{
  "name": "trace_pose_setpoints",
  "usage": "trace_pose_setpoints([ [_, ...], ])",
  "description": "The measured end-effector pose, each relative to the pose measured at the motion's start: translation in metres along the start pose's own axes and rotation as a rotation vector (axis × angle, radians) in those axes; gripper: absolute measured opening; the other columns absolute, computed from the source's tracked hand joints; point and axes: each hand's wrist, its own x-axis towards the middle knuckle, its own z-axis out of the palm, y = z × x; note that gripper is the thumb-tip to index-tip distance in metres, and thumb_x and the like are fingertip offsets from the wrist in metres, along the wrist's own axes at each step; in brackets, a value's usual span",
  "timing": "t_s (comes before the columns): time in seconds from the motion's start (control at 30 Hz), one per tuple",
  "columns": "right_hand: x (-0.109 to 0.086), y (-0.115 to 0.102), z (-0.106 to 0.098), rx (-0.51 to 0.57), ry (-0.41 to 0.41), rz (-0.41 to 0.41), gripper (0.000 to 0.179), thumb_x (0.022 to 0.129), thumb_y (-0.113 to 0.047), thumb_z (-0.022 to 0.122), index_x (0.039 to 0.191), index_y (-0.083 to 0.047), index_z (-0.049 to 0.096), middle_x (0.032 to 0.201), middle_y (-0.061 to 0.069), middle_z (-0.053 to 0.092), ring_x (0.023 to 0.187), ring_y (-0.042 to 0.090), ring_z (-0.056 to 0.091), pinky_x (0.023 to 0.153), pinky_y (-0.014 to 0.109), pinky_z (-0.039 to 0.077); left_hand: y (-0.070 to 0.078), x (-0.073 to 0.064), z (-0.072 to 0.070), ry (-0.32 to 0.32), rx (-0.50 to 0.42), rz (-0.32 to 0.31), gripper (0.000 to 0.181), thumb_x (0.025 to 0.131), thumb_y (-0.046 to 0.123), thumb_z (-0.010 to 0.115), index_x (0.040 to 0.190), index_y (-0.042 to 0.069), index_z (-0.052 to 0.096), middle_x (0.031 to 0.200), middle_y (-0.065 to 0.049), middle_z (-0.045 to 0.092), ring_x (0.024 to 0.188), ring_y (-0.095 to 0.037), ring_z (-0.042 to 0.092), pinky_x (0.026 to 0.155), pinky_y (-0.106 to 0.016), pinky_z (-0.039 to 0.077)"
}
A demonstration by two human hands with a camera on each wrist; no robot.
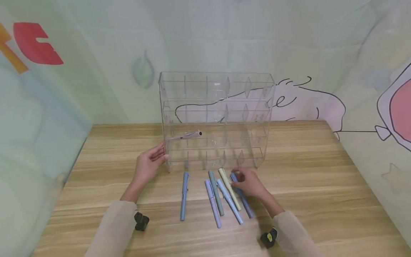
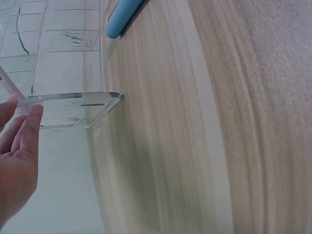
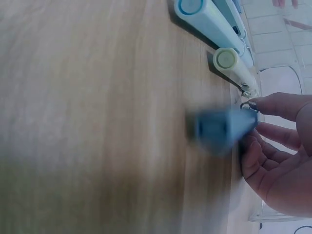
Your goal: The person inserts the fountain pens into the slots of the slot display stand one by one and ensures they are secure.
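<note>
Pen [image 1: 243,200], pinched in our right hand [image 1: 250,182], points lengthwise at the rack [image 1: 215,111] just beyond, whose side our left hand [image 1: 148,165] grips.

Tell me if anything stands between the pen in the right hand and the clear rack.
Nothing visible does: the right hand pinches the dark blue pen just in front of the clear rack, and the pale green pen lies to the left, not between them.

Right of the boxy clear plastic rack [image 1: 216,111], the brown wooden table [image 1: 308,160] gives passage; in front, slim pastel pens [image 1: 229,202] obstruct.
</note>
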Motion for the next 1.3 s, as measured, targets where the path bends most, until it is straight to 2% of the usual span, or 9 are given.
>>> trace_pose_setpoints([
  [0.5, -0.001, -0.005, 0.002, 0.002, 0.007, 0.051, 0.040, 0.072, 0.003, 0.071, 0.109, 0.003, 0.057, 0.066, 0.002, 0.052, 0.058, 0.013, 0.047, 0.047, 0.023, 0.043, 0.000, 0.001, 0.000, -0.002, -0.016, 0.010, 0.047, 0.085, 0.001, 0.063, 0.129, 0.001, 0.047, 0.119, -0.024, 0.055, 0.107, -0.031, 0.057, 0.078, -0.017, 0.053],
  [0.73, -0.002, -0.004, 0.001, 0.017, 0.020, 0.074, 0.039, 0.071, 0.004, 0.070, 0.108, 0.001, 0.059, 0.067, 0.001, 0.053, 0.059, 0.014, 0.049, 0.048, 0.023, 0.045, -0.001, 0.001, -0.001, -0.009, -0.012, 0.009, 0.047, 0.085, 0.000, 0.062, 0.130, 0.001, 0.047, 0.120, -0.024, 0.054, 0.107, -0.031, 0.056, 0.079, -0.017, 0.053],
  [0.87, -0.004, -0.003, -0.002, 0.060, 0.027, 0.075, 0.041, 0.071, 0.003, 0.069, 0.110, 0.001, 0.059, 0.070, 0.002, 0.055, 0.063, 0.015, 0.052, 0.053, 0.025, 0.050, -0.001, 0.001, -0.001, -0.010, 0.006, 0.004, 0.048, 0.085, 0.001, 0.062, 0.130, 0.002, 0.047, 0.120, -0.023, 0.054, 0.108, -0.031, 0.056, 0.079, -0.017, 0.052],
  [1.0, -0.005, -0.003, -0.007, 0.110, 0.015, 0.020, 0.041, 0.072, 0.004, 0.067, 0.112, 0.003, 0.058, 0.071, 0.003, 0.056, 0.065, 0.016, 0.054, 0.056, 0.026, 0.052, -0.001, 0.001, -0.001, -0.008, 0.015, -0.004, 0.048, 0.085, 0.002, 0.063, 0.131, 0.002, 0.046, 0.120, -0.023, 0.054, 0.108, -0.031, 0.056, 0.080, -0.018, 0.052],
  [1.13, -0.006, -0.005, -0.012, 0.168, -0.008, -0.023, 0.042, 0.074, 0.005, 0.065, 0.114, 0.006, 0.055, 0.074, 0.006, 0.057, 0.066, 0.016, 0.056, 0.055, 0.024, 0.053, -0.001, 0.000, -0.001, -0.011, 0.001, -0.008, 0.048, 0.085, 0.002, 0.062, 0.131, 0.002, 0.046, 0.121, -0.023, 0.054, 0.108, -0.031, 0.056, 0.081, -0.018, 0.052],
  [1.3, -0.005, -0.012, -0.020, 0.304, -0.019, -0.019, 0.041, 0.077, 0.007, 0.062, 0.117, 0.009, 0.050, 0.080, 0.011, 0.054, 0.065, 0.016, 0.057, 0.050, 0.024, 0.053, -0.002, 0.001, 0.000, -0.008, -0.014, 0.004, 0.047, 0.085, 0.000, 0.062, 0.130, 0.001, 0.046, 0.121, -0.023, 0.054, 0.108, -0.031, 0.056, 0.081, -0.017, 0.052],
])
